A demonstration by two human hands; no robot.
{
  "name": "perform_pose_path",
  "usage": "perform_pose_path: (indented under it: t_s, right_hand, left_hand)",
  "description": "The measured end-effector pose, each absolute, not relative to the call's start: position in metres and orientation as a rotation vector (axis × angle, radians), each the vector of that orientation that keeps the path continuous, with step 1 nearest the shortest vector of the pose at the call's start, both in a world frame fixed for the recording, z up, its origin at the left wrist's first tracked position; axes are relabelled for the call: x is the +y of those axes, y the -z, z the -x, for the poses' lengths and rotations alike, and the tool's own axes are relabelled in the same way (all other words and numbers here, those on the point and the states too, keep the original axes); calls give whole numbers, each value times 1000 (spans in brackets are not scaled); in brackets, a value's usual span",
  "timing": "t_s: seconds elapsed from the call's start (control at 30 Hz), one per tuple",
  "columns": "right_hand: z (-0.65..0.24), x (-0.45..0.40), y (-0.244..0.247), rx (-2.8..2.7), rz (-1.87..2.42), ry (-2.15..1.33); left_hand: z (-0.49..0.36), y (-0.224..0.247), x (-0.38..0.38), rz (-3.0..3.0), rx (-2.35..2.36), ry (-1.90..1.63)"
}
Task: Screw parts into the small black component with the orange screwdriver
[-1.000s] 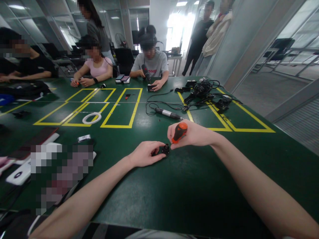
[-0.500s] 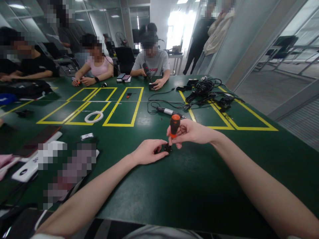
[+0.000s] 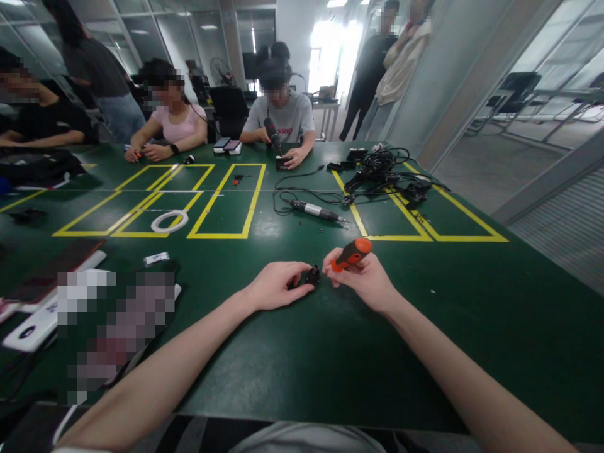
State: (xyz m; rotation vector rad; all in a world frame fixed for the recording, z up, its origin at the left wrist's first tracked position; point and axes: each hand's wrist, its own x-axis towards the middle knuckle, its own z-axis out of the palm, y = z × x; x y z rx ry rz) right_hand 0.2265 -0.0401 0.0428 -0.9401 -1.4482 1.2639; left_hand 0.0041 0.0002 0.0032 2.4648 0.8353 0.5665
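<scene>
My left hand (image 3: 285,285) rests on the green tabletop, thumb and fingers closed around a small black part (image 3: 313,275). That part stands on the table, and its finer shape is too small to make out. Just right of it, my right hand (image 3: 362,277) grips a screwdriver (image 3: 353,253) with a black and orange handle. The handle leans up to the right, and its lower end points toward my fingertips, which hide the tip. A gap separates the right fingers from the black part.
Beyond my hands lie an electric screwdriver (image 3: 317,212) with a cord and a heap of black cables (image 3: 377,170). A white tape ring (image 3: 155,221) sits among yellow taped outlines. Phones and a white device (image 3: 28,333) are at left. Several people sit or stand across the table.
My right hand has moved the screwdriver off the black part and tilted it from upright to leaning right. My left hand stays on the part. The whole view has shifted slightly.
</scene>
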Motion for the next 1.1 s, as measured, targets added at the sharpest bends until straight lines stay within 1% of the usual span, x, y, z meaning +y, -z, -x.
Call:
perform_pose_path:
  t_s: [0.47, 0.73, 0.93, 1.1]
  right_hand:
    - [-213, -55, -29, -1362, 876, -1186]
    - [-218, -52, -29, -1311, 1043, -1118]
    - [-214, -55, -27, -1326, 938, -1100]
    - [-214, -58, -30, -1410, 941, -1088]
  left_hand:
    - [-5, -8, -4, -2533, 794, -551]
    - [-5, -8, -4, -2571, 771, -545]
    - [-5, -9, -4, -2571, 755, -571]
    - [-4, -10, -5, -2526, 735, -637]
